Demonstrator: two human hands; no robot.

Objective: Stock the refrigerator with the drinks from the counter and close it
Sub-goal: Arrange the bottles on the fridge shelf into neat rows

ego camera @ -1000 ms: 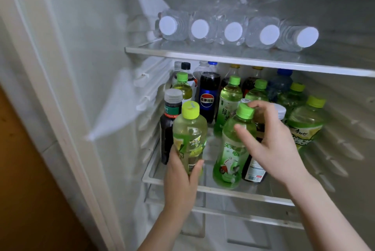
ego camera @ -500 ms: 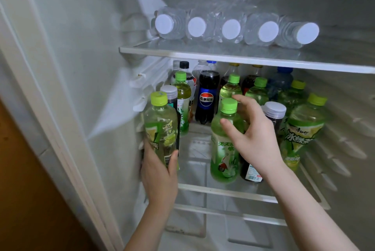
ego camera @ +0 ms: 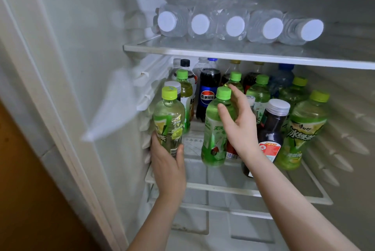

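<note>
left hand (ego camera: 168, 167): gripped tea bottle (ego camera: 169, 121) low on its body, thumb on the front, fingers wrapped behind.
tea bottle: front-left of the Pepsi bottle (ego camera: 208, 96), slightly tilted, lime cap up; base hidden by the hand, so couldn't tell if it sat on the shelf (ego camera: 223, 188).
right hand (ego camera: 237, 127): curled round green bottle (ego camera: 213, 139) at the shoulder, thumb in front, fingers behind near the cap.
green bottle: just front-right of the Pepsi bottle, roughly upright, base on the shelf.
dark bottle (ego camera: 272, 127): right of the Pepsi bottle, behind the right wrist, white cap.
big tea bottle (ego camera: 304, 129): far right of the Pepsi bottle, at the front.
back rows: green-capped bottles stood either side of the Pepsi bottle, more behind them.
water bottles (ego camera: 235, 26): five lay on the upper shelf (ego camera: 223, 53) above the Pepsi bottle, white caps facing out.
</note>
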